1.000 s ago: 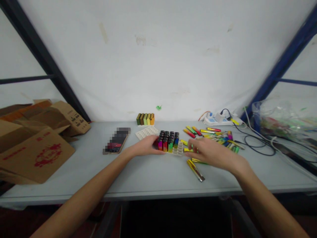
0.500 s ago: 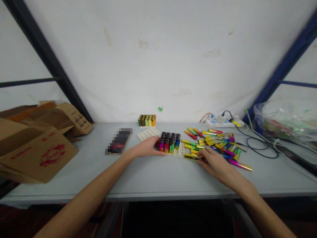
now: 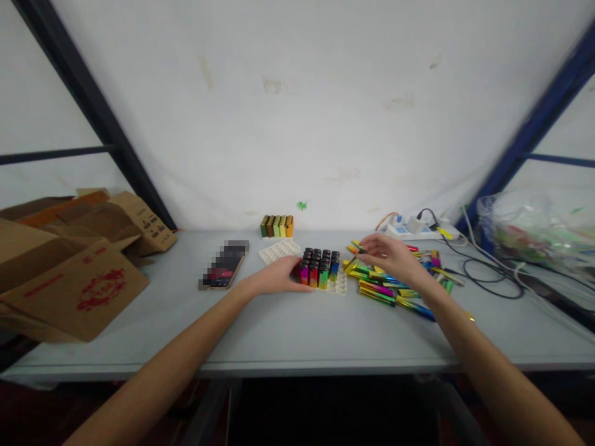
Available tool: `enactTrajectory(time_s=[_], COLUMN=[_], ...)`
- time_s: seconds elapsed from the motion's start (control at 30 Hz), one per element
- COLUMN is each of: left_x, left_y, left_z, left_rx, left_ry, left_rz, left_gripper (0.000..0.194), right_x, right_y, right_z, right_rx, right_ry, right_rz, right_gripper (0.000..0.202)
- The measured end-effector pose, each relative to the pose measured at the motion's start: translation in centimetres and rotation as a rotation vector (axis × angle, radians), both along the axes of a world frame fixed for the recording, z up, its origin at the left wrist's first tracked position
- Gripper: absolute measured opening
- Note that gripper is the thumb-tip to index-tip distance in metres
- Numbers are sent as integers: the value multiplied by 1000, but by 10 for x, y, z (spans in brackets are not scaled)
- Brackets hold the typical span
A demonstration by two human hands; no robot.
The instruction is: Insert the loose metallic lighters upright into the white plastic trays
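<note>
The left hand (image 3: 279, 276) clasps one end of a white, dimpled plastic tray (image 3: 342, 287) of upright, black-topped metallic lighters (image 3: 324, 279). The right hand (image 3: 389, 255), lifted from the heap's near edge, seems to pinch a slim, glossy gold lighter (image 3: 351, 264), tilted beside the tray, so apparently picked from the shiny multicoloured heap (image 3: 377, 292). Beyond: a white knobbly plastic tray (image 3: 277, 250), then a block of gold-topped lighters (image 3: 277, 227).

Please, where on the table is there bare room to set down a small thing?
The table is bare in front of the upright lighters, down to its near edge. Another patch lies between the phone and the cardboard box. Right of these lighters it is crowded: loose shiny pieces lie near the right hand, with a power strip behind.
</note>
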State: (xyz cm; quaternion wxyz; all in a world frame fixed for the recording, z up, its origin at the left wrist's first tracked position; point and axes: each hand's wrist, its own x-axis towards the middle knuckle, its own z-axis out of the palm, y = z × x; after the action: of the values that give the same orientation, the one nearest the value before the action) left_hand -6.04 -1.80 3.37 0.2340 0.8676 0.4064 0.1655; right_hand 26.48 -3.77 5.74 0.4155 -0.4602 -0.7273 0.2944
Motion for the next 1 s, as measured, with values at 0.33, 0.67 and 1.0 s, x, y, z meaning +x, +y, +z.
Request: enactTrajectory(time_s=[0.33,0.67,1.0], left_x=[1,1,-1], left_y=[3,3,5], left_z=[-2,0,-2], left_rx=[15,22,32], left_ry=[5,35,24], left_rz=[-16,7,-19], left_gripper=[61,61,62], right_x=[-28,-37,-41], right_y=[25,20,11], right_z=[10,-19,-14], right_rx=[-193,-155,-180], right_ry=[316,497,460], right_rz=[125,61,111], right_gripper=[42,51,47])
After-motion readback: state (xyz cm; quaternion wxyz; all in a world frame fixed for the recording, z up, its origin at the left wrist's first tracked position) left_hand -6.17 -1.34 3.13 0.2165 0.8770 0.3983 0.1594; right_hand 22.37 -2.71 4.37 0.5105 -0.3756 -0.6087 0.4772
